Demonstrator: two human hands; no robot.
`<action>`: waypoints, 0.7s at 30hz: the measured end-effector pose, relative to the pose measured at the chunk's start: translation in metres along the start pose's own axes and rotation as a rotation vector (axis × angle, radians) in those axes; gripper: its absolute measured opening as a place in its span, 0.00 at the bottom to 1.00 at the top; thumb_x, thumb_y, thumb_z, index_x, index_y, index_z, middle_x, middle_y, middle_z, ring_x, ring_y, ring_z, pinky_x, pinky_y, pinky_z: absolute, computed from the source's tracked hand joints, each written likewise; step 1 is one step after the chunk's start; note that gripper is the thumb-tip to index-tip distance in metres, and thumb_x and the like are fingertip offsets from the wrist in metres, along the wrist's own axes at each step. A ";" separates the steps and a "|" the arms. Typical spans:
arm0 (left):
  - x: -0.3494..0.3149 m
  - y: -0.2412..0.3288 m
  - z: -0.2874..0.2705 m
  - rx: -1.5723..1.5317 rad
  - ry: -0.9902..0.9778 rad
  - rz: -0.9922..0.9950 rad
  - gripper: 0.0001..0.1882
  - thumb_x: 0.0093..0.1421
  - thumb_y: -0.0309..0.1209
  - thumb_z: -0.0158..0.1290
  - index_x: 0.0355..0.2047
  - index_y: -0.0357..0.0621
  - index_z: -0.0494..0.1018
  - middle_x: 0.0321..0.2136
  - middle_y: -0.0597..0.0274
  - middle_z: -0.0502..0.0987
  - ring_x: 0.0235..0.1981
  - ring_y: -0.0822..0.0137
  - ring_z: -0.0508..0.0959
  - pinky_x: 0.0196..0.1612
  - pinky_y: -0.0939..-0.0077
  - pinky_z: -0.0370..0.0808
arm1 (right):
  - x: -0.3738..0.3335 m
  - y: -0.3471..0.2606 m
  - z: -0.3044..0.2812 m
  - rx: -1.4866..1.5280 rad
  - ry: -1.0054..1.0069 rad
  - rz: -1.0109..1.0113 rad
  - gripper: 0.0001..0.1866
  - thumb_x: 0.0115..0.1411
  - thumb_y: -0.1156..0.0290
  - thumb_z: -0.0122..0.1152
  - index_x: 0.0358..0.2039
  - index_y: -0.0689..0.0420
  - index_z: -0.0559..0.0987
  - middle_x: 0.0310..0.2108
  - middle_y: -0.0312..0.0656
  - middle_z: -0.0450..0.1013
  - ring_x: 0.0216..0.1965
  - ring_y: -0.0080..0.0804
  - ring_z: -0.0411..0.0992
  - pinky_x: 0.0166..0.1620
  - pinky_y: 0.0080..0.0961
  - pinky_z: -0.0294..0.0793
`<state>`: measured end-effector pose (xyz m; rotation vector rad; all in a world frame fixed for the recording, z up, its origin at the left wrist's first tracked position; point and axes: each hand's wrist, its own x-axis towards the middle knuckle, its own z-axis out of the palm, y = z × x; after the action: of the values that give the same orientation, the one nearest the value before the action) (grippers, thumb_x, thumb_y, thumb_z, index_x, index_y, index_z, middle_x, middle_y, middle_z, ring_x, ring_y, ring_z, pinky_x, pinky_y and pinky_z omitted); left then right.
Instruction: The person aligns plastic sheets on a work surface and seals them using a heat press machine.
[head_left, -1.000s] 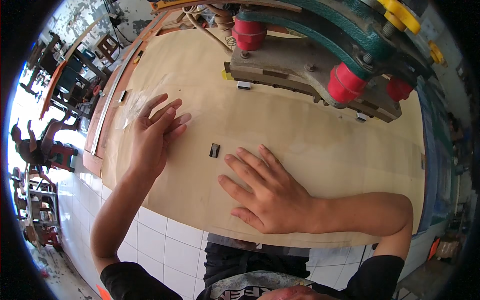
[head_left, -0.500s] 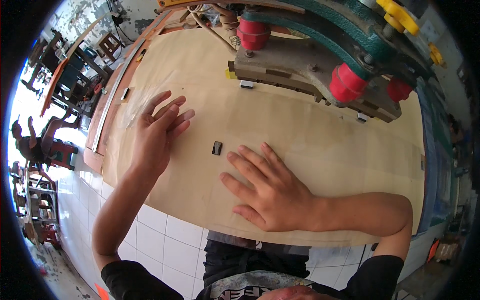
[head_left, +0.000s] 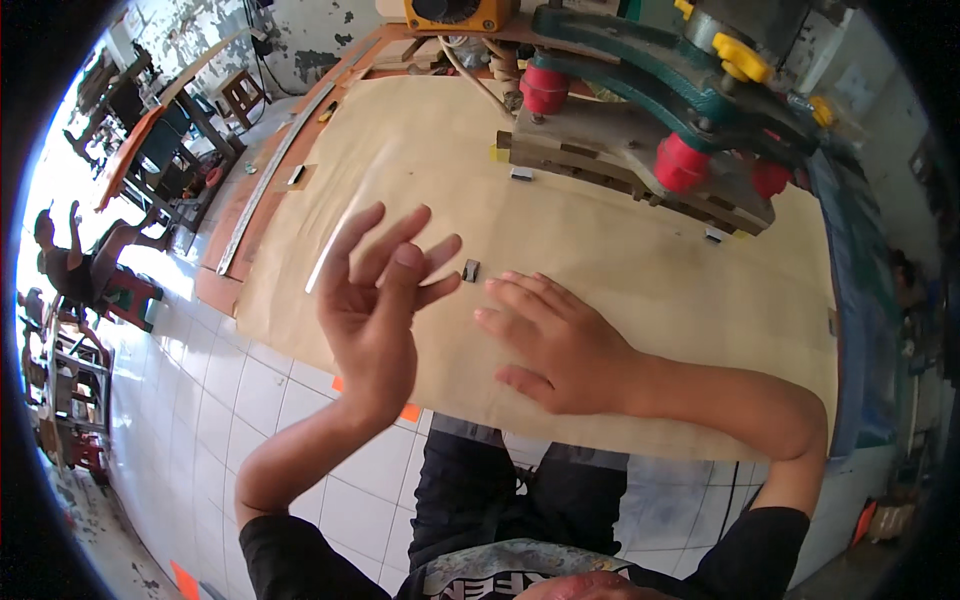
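Observation:
My left hand [head_left: 375, 310] is raised over the left part of a tan sheet [head_left: 640, 270] that covers the table. Its fingers are bent but apart, with nothing visible between them. Just beyond it runs a shiny streak of clear film [head_left: 345, 222]; whether the fingers touch it I cannot tell. My right hand [head_left: 570, 350] rests palm down on the tan sheet, fingers spread. Between the two hands lies a small dark rectangular piece [head_left: 471, 270] with a grey middle, close to the right fingertips and apart from them.
A green press frame with red knobs [head_left: 683, 163] holds a grey block [head_left: 590, 150] over the far right. A metal ruler [head_left: 265, 190] lies along the table's left edge. A yellow box [head_left: 460, 14] stands at the back. A person [head_left: 85, 255] sits at far left.
My left hand has moved right and toward me, nearer the small dark piece. The view has shifted, and my right hand still lies on the sheet. The clear film's streak looks sharper.

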<state>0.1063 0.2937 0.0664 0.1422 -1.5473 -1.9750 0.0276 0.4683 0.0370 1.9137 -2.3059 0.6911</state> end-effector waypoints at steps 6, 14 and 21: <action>-0.037 0.012 0.019 -0.260 0.049 0.039 0.22 0.62 0.23 0.46 0.56 0.37 0.54 0.49 0.41 0.68 0.44 0.51 0.76 0.40 0.67 0.80 | -0.007 -0.020 -0.014 0.305 -0.036 0.162 0.37 0.56 0.58 0.56 0.59 0.66 0.56 0.59 0.58 0.53 0.62 0.51 0.51 0.62 0.41 0.51; -0.084 0.030 0.062 -0.432 -0.077 -0.066 0.25 0.63 0.23 0.44 0.59 0.45 0.52 0.51 0.45 0.66 0.48 0.50 0.73 0.46 0.63 0.76 | -0.052 -0.041 -0.033 1.846 0.535 0.319 0.35 0.63 0.55 0.48 0.61 0.63 0.50 0.62 0.51 0.51 0.65 0.42 0.47 0.64 0.36 0.47; -0.148 0.023 0.077 -0.286 -0.213 -0.138 0.23 0.62 0.24 0.45 0.57 0.36 0.54 0.50 0.39 0.65 0.47 0.43 0.72 0.46 0.55 0.75 | -0.068 -0.037 -0.013 2.166 0.902 0.730 0.17 0.64 0.63 0.45 0.43 0.65 0.68 0.43 0.53 0.72 0.44 0.42 0.73 0.50 0.35 0.73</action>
<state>0.2003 0.4332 0.0692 -0.0839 -1.3927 -2.3614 0.0745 0.5308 0.0373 -0.2022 -0.9020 3.6549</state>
